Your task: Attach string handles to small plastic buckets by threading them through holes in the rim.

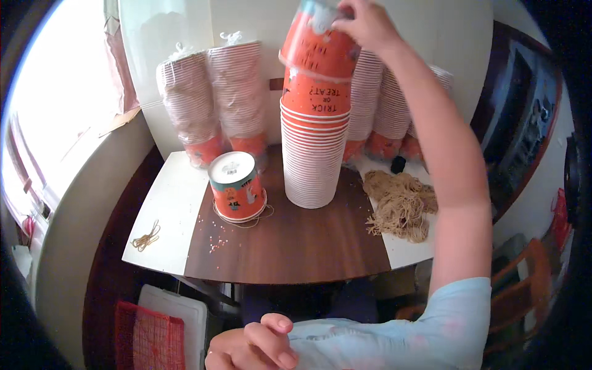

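View from above of a person at a curved-edge bench (290, 256), brown mid-section, white ends. The R hand (364, 29) is up near the top of the view, pinching the base end of the orange top bucket (316, 43) btwn thumb and fingers. That bucket is upside down, a little tilted, over the tall stack of buckets (313, 160); whether its rim touches the next one down, can't tell. The stack stands on the brown part, well back from the front edge, w/ room btwn its foot and that edge.

The L hand (253, 344) is low, in front of the bench edge, fingers loosely bent and slightly apart.

Left of the stack, w/ a narrow gap, a single bucket (237, 194) sits upside down, string (262, 216) round its rim (small pale crumbs (216, 240) lie just in front). A string loop (146, 237) lies on the L white end, near its outer edge. On the R white end, a tan string pile (401, 203) spills slightly onto the brown; a small black item (398, 164) is just behind it. Wrapped stacks (237, 92) line the back, by the wall (246, 18), limiting room there. Below, front L: a red basket (151, 339) beside a white box (188, 308).
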`<state>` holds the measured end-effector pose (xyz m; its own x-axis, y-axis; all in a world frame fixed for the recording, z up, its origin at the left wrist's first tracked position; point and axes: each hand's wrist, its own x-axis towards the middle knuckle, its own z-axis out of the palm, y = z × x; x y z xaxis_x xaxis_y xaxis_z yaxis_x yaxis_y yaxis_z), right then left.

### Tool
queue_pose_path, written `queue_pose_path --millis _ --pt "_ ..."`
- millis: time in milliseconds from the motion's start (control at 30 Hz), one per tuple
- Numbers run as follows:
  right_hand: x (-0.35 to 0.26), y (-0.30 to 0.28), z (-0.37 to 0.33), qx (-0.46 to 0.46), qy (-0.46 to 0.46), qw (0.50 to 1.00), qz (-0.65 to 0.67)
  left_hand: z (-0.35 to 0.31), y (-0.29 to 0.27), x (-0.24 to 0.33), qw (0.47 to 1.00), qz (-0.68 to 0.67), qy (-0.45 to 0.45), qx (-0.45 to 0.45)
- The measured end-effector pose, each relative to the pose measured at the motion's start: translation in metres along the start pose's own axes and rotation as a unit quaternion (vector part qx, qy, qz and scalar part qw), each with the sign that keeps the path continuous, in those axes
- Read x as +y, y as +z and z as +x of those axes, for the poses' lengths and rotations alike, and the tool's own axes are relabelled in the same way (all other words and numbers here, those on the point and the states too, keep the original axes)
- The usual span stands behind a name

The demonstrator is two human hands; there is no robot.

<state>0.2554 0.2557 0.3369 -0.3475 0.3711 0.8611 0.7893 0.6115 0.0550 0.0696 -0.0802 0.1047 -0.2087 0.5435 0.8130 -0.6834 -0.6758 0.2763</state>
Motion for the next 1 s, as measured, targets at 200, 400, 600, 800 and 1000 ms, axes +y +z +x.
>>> queue_pose_path --millis 200,400,600,800,1000 --pt "-0.002 -0.078 -0.058 0.294 -0.002 0.956 -0.010 -0.002 -0.008 0.006 1.000 -0.009 -0.016 0.001" --pt "0.010 -0.040 -0.238 0.169 0.373 0.717 0.565 -0.003 -0.059 -0.018 0.978 0.144 0.001 -0.151" --pt "-0.057 0.050 -0.380 0.045 0.461 0.438 0.771 0.020 -0.100 -0.064 0.881 0.459 -0.114 -0.010" --pt "-0.082 0.076 -0.433 -0.072 0.522 0.319 0.788 0.061 -0.146 -0.087 0.842 0.421 -0.338 -0.003" --pt "-0.075 0.065 -0.418 -0.222 0.568 0.541 0.580 0.052 -0.155 -0.098 0.818 0.390 -0.423 0.031"
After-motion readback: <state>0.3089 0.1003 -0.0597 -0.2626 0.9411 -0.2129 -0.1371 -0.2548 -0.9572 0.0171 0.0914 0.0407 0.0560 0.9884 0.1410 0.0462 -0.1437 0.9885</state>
